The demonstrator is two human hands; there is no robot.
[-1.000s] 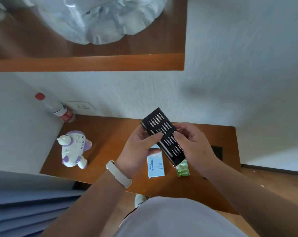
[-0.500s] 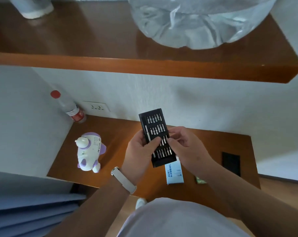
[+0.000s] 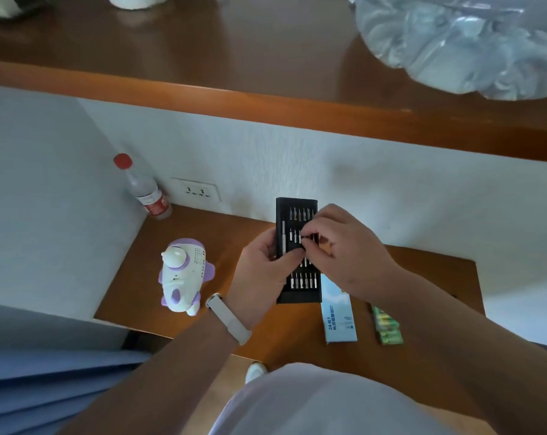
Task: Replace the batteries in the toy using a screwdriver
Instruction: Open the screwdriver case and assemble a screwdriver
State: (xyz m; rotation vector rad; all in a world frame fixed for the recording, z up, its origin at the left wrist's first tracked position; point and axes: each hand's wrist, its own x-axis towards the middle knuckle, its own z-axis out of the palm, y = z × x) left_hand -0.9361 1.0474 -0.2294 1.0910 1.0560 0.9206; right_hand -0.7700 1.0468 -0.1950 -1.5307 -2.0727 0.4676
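Wooden table (image 3: 228, 227) carries the toy (image 3: 184, 274), untouched. Your left hand (image 3: 261, 271) grips the bit tray (image 3: 299, 290); your right hand (image 3: 344, 252) pinches a bit (image 3: 311, 236) — apparently the selection step. Next, fit it to the driver handle (image 3: 283, 240).

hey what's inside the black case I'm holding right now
Rows of small metal bits, plus a slim silver driver handle along the left side of the black case. The right hand covers part of the middle rows; the left hand hides a little more.
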